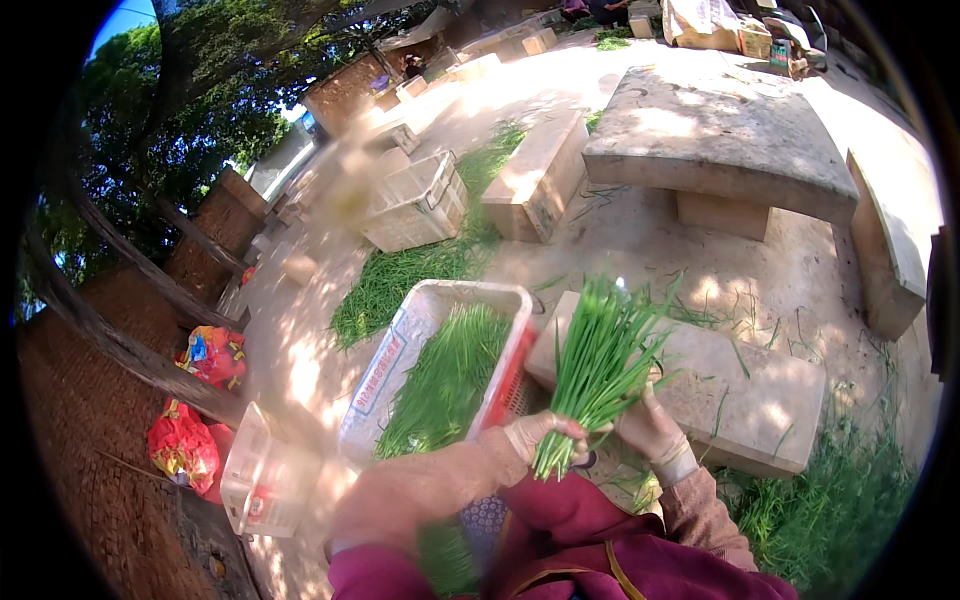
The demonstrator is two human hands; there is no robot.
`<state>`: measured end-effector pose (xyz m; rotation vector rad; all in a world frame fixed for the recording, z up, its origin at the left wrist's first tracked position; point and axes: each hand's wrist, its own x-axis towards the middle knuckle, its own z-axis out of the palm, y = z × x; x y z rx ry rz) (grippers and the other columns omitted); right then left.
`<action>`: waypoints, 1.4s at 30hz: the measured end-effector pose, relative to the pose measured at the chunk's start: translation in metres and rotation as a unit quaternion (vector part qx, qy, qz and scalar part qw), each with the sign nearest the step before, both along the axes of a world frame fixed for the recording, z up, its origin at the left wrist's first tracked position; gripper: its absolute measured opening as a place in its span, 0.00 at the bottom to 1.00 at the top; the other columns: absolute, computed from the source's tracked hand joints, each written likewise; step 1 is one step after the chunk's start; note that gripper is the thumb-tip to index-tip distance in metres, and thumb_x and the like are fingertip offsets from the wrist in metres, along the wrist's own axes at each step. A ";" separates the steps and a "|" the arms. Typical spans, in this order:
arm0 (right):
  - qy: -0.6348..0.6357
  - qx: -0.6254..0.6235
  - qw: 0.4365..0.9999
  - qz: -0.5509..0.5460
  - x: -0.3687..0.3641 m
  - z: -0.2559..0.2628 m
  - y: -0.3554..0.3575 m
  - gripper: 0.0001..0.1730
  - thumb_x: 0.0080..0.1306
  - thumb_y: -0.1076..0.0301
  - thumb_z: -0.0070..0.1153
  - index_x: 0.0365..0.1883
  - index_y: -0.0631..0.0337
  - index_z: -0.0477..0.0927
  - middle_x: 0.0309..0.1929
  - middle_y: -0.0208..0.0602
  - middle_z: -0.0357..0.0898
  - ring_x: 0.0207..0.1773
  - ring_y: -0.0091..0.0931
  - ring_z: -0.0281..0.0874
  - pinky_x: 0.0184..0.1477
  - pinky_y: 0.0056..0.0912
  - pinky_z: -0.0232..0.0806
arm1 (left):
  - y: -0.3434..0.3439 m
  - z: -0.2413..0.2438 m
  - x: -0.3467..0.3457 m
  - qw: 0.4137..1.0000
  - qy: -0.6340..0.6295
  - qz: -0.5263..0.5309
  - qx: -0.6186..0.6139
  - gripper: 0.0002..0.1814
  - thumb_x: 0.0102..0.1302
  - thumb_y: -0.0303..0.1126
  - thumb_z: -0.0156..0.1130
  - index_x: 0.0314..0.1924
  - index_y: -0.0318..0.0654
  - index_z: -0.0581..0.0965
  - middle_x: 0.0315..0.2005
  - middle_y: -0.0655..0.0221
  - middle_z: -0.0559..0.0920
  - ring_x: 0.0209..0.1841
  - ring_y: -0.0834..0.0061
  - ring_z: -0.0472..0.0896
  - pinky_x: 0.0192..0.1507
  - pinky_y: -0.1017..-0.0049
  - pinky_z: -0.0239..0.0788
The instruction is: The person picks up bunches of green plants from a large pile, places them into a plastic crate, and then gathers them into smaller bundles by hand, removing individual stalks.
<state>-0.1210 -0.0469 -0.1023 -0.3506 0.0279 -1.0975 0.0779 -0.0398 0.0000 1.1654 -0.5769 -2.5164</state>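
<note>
A bunch of long green stalks (600,360), like garlic chives, stands tilted in front of me. My left hand (551,437) in a pale glove is closed around its lower part, with the cut ends poking out below. Against the bunch's right side is my right hand (656,429), gloved too. Leaves partly hide its fingers, so its grip is unclear. Just left of the bunch, a white plastic crate (375,375) with red printing and a red side holds more green stalks (450,367).
A low stone bench (742,390) with loose leaves lies right behind the bunch. Beyond stand a stone table (720,135), another bench (536,180) and a white crate (420,202). Loose greens (817,510) lie at lower right. An upright white basket (259,480) and red bags (184,446) are at left.
</note>
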 end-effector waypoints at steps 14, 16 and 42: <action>0.104 0.222 0.968 -0.061 -0.055 -0.019 0.030 0.23 0.68 0.61 0.55 0.58 0.62 0.72 0.45 0.36 0.79 0.45 0.29 0.79 0.50 0.34 0.73 | 0.039 -0.072 -0.077 0.948 -0.183 -0.234 -0.113 0.19 0.50 0.23 0.70 0.45 0.34 0.78 0.31 0.64 0.83 0.30 0.75 0.81 0.33 0.74 0.73; 0.144 0.249 0.954 -0.090 -0.057 0.001 0.025 0.19 0.66 0.66 0.57 0.56 0.56 0.75 0.33 0.27 0.78 0.36 0.23 0.78 0.41 0.29 0.74 | 0.035 -0.075 -0.080 0.952 -0.126 -0.218 -0.172 0.29 0.49 0.21 0.71 0.53 0.35 0.73 0.39 0.65 0.81 0.41 0.73 0.79 0.44 0.71 0.71; 0.617 -0.111 0.737 -0.252 -0.027 0.029 -0.077 0.19 0.54 0.68 0.70 0.43 0.65 0.81 0.36 0.34 0.84 0.37 0.19 0.77 0.41 0.26 0.71 | -0.113 -0.185 -0.131 0.891 0.225 0.198 -0.341 0.33 0.65 0.54 0.58 0.64 0.48 0.63 0.58 0.64 0.71 0.57 0.65 0.71 0.61 0.64 0.63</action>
